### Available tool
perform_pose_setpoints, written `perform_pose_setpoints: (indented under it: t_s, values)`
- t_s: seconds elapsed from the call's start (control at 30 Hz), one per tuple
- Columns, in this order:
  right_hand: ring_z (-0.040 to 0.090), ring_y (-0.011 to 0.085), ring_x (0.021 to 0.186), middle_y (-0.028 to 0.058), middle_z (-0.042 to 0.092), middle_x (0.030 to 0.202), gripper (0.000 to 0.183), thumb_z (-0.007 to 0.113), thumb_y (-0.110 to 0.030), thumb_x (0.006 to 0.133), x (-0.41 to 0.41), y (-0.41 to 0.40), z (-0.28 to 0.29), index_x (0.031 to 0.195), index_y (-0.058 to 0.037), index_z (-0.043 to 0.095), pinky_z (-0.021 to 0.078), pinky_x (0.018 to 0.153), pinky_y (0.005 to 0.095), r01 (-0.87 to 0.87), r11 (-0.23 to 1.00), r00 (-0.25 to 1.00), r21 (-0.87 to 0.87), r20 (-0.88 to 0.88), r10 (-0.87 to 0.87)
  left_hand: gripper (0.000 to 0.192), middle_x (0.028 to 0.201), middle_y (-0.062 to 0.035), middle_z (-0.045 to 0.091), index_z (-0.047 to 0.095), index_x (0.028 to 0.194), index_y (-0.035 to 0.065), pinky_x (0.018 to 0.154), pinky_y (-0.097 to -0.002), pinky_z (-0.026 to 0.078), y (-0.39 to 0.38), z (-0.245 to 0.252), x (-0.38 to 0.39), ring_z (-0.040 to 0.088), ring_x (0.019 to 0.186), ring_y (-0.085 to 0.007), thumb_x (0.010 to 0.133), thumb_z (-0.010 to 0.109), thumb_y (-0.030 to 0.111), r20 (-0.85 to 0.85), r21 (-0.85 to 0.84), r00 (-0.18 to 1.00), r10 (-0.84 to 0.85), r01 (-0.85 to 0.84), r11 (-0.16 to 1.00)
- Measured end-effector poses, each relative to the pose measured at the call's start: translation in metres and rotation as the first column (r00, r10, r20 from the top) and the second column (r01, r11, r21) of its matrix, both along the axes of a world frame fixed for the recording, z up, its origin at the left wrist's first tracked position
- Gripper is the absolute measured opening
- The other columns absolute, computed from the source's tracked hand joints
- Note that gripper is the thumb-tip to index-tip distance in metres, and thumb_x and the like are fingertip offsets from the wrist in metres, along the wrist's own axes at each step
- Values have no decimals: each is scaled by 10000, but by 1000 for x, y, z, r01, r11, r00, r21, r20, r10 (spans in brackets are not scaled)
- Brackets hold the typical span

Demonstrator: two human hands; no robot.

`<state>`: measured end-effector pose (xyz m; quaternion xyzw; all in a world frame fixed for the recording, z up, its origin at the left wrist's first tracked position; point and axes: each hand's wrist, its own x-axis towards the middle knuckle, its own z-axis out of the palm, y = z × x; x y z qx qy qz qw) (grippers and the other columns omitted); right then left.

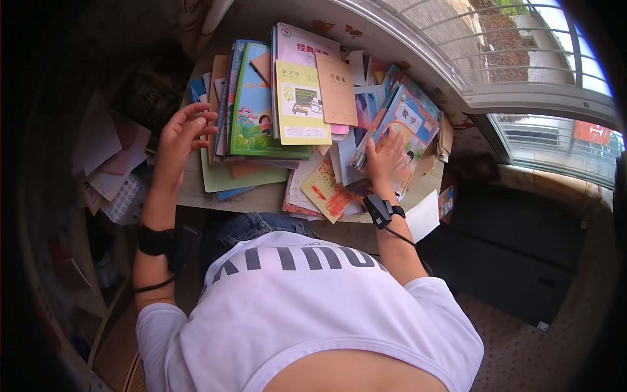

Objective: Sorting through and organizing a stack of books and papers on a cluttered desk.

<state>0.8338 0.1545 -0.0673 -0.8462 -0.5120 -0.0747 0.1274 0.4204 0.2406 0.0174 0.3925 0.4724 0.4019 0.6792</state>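
Note:
My left hand (182,137) is raised at the left side of a pile of books, its fingers apart and slightly curled around nothing. Beside it is a green-bordered picture-cover book (252,105). A yellow exercise book (299,115) and a tan exercise book (337,90) lie across the top of the pile, over a pink-covered book (301,41). On the right, my right hand (386,159) rests with spread fingers on a blue illustrated textbook (414,115), the top of a tilted second stack. A yellow sheet with red scribbles (325,188) lies between the stacks near the front edge.
The books stand on a light wooden desk (191,191) against a wall. A barred window (529,105) is at the upper right. Loose papers (115,161) fill a shelf on the left. A large black panel (504,255) lies beyond the desk's right end.

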Motion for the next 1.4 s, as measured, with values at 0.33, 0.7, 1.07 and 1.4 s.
perform_pose_setpoints:
  t_s: [0.33,0.7,1.07,1.4]
  values:
    - [280,362,1188,218,375,1222,558,520,-229,680,-16,17,-1,1202,-74,399,205,974,443,-92,990,989,106,-109,103,292,1018,-45,559,476,1110,73,689,-205,410,37,-36,-54,548,864,-97,845,428,187,-47,-81,996,-76,72,994]
    - [311,368,1159,220,349,1231,776,686,-330,613,-41,72,-30,1238,-40,328,255,962,433,129,991,991,-18,24,-129,248,960,-24,578,515,1066,71,665,-198,407,86,-118,-61,545,837,-84,826,487,128,-231,-31,930,-286,287,957]
    - [432,304,1094,173,457,1173,701,680,-249,599,-2,81,-1,1202,-43,388,340,913,345,106,994,961,-5,-257,-103,234,929,-40,590,525,1042,39,710,-208,422,103,-45,-7,551,861,-96,815,475,65,72,88,962,-265,258,962]
    - [467,291,1063,153,489,1152,644,698,-314,614,1,76,-6,1146,-40,460,365,884,344,181,983,949,35,-267,-166,236,963,-73,574,511,1034,19,734,-245,447,59,-5,113,546,859,-111,813,494,97,250,304,378,-892,844,442]
